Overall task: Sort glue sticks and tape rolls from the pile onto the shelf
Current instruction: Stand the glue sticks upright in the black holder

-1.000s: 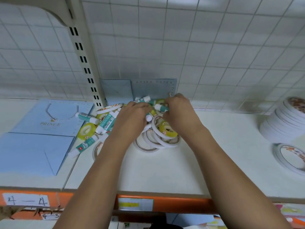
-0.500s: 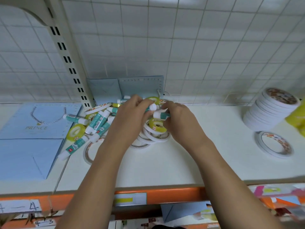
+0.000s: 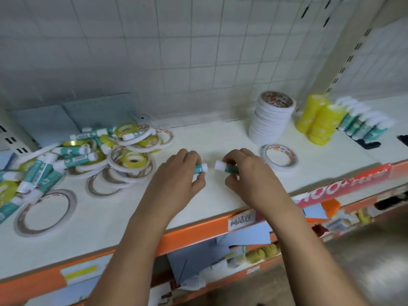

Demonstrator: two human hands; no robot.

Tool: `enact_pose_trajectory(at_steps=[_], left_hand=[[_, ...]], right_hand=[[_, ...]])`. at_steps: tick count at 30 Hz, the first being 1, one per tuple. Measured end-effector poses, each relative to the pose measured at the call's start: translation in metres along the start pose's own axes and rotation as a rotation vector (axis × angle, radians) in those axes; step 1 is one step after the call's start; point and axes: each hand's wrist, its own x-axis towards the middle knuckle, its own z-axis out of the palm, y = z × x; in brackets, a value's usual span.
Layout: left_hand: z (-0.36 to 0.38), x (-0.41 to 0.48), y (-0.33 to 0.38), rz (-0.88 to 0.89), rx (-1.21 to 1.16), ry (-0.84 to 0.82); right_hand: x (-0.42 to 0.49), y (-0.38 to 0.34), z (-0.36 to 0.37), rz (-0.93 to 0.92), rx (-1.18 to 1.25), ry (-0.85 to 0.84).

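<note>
My left hand grips a teal glue stick with a white cap, held just above the white shelf. My right hand grips a second glue stick, its white cap pointing left toward the first. The two caps nearly face each other. To the left lies the mixed pile of glue sticks and tape rolls. At the right stand a stack of white tape rolls, stacked yellow tape rolls and a row of glue sticks.
A single white tape roll lies flat just right of my right hand. Another large roll lies at the front left. The shelf's orange front edge carries price labels. A slotted upright rises at the back right.
Both hands have left the pile, each carrying a glue stick, and moved right along the shelf. The view has swung right, bringing the sorted stacks into sight.
</note>
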Motion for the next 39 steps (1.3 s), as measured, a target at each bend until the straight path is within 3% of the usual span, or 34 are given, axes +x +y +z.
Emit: enact_pose_trajectory(at_steps=[18,39], left_hand=[[0.163,0.106,0.302,0.235,-0.092,-0.104],[0.237,0.218,0.355,0.212,-0.120,-0.250]], right_hand=[[-0.101,0.320,-0.152,0.213,-0.031,0.108],[-0.027,0.427,-0.169,0.175,0.026,0.109]])
